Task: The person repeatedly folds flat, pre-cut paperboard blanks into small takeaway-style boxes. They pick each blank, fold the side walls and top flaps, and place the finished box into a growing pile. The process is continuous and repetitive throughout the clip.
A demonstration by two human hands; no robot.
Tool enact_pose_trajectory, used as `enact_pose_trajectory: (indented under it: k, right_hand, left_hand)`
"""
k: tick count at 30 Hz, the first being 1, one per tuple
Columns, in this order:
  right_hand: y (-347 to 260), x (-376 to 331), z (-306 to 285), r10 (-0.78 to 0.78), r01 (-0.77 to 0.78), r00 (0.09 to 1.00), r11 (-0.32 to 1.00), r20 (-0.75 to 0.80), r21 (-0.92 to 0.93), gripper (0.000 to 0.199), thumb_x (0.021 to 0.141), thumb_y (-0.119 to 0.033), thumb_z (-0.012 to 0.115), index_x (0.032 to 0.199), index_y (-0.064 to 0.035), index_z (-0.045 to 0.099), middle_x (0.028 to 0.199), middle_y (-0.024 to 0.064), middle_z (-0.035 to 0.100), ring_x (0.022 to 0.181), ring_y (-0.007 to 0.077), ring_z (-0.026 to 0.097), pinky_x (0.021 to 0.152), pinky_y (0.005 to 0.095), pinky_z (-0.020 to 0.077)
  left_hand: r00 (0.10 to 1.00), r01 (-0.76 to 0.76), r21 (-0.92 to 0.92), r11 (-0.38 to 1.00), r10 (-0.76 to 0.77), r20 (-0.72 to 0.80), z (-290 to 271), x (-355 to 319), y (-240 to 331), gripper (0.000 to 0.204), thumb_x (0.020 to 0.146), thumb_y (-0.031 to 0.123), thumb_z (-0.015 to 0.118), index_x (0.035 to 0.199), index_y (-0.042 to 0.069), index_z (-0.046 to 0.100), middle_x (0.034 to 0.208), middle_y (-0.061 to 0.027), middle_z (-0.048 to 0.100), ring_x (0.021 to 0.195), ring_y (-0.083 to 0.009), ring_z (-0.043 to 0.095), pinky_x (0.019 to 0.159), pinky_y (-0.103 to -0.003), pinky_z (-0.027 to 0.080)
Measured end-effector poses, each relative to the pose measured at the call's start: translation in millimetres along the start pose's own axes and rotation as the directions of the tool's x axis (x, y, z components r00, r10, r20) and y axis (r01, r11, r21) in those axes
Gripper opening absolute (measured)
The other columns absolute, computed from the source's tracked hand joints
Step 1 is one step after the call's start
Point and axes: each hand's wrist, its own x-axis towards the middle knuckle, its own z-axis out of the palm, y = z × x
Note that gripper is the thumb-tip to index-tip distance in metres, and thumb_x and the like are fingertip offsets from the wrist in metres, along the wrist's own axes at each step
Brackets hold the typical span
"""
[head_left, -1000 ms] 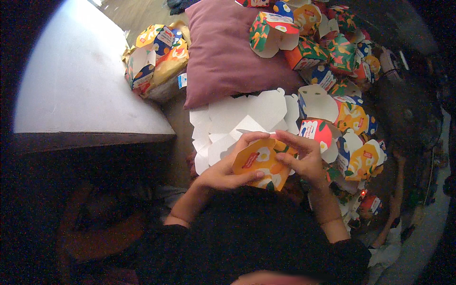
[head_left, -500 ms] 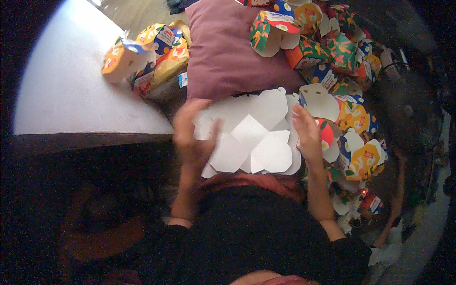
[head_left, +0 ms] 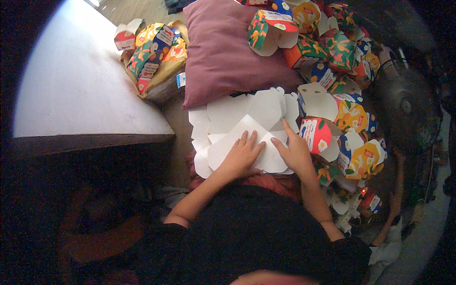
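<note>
A flat white carton blank [head_left: 228, 145] lies white side up on top of other unfolded carton blanks [head_left: 228, 114] in front of my body. My left hand [head_left: 243, 156] rests on its lower middle, fingers stretched out and a little apart. To the right, my right hand [head_left: 295, 153] lies over the blank's right flap, with thumb and index finger spread. Neither hand grasps anything. The stack's far edge meets a mauve cushion [head_left: 228, 57].
Folded, brightly printed cartons [head_left: 363, 156] are heaped along the right side. More fill a brown bag [head_left: 164, 85] at the far left, beside a white surface [head_left: 85, 95]. A round dark fan [head_left: 406, 104] stands at the right. Another person's arm [head_left: 102, 240] shows at lower left.
Both hands have come down and inward from above the stack onto the blank. A folded carton that was in mid-air at the far left is gone from there; one now sits atop the bag's pile.
</note>
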Motion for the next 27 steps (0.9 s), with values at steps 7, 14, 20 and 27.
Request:
enact_pose_trajectory:
  k: [7, 14, 20, 27]
  right_hand:
    - [18.8, 20.9, -19.0, -0.567, 0.569, 0.822, 0.818, 0.053, -0.076, 0.033, 0.079, 0.007, 0.048, 0.107, -0.0072, 0.061, 0.103, 0.0148, 0.061, 0.092, 0.0289, 0.061, 0.080, 0.0326, 0.0485]
    - [27.4, 39.6, -38.9, -0.643, 0.629, 0.760, 0.765, 0.095, 0.141, 0.024, 0.067, -0.001, 0.070, 0.089, -0.0078, 0.064, 0.097, 0.0097, 0.060, 0.089, 0.0261, 0.060, 0.077, 0.0326, 0.0485]
    - [-12.1, 10.1, -20.7, -0.412, 0.347, 0.889, 0.319, -0.201, 0.882, 0.024, 0.074, 0.000, 0.070, 0.094, -0.0024, 0.057, 0.096, 0.0113, 0.063, 0.097, 0.0217, 0.058, 0.083, 0.0375, 0.0485]
    - [-45.7, -4.6, -37.4, -0.546, 0.537, 0.814, 0.582, -0.196, 0.610, 0.035, 0.056, -0.015, 0.083, 0.086, -0.0042, 0.068, 0.098, 0.0070, 0.056, 0.096, 0.0200, 0.052, 0.090, 0.0353, 0.0388]
  left_hand:
    - [0.999, -0.037, -0.118, 0.992, 0.039, 0.015, -3.7, 0.8, -6.1, 0.087, 0.065, 0.035, 0.077, 0.134, 0.006, 0.034, 0.141, -0.0263, 0.026, 0.128, -0.0484, 0.026, 0.105, -0.048, 0.030]
    - [0.993, -0.101, -0.625, 0.774, 0.044, -0.107, -22.9, -8.2, -19.1, 0.075, 0.073, 0.028, 0.073, 0.133, 0.004, 0.035, 0.137, -0.0206, 0.036, 0.125, -0.0351, 0.038, 0.103, -0.043, 0.033]
    - [0.994, -0.002, -0.990, -0.138, -0.104, 0.012, -46.4, -2.8, -12.0, 0.084, 0.082, 0.069, 0.038, 0.133, 0.003, 0.037, 0.133, -0.0145, 0.043, 0.124, -0.0272, 0.040, 0.101, -0.039, 0.035]
    - [0.953, -0.058, -0.939, -0.340, -0.298, 0.049, -104.9, -30.6, 22.3, 0.068, 0.086, 0.051, 0.047, 0.129, -0.001, 0.041, 0.123, -0.0183, 0.053, 0.108, -0.0296, 0.055, 0.093, -0.043, 0.045]
